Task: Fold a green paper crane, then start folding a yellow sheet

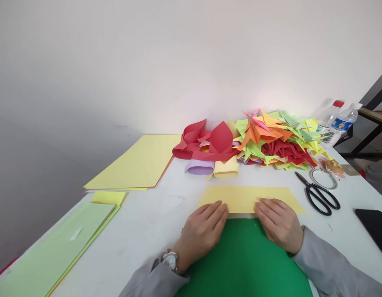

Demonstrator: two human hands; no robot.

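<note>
Matt paper, smooth bench (141,231)
The yellow sheet (249,198) and green sheet (246,260) are matt, smooth paper; the white bench has a faint sheen; the scissors (314,190) have glossy black plastic handles; the bottles (342,121) are clear plastic, the wristwatch (171,260) shiny metal, the sleeves (329,264) soft grey cloth.

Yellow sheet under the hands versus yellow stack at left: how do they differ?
The yellow sheet is a narrow band; the yellow stack is broad. The left hand and right hand press the sheet's near edge; the stack lies untouched. The sheet borders green paper; the stack shows an orange edge underneath. Both are pale yellow, flat on the table.
</note>
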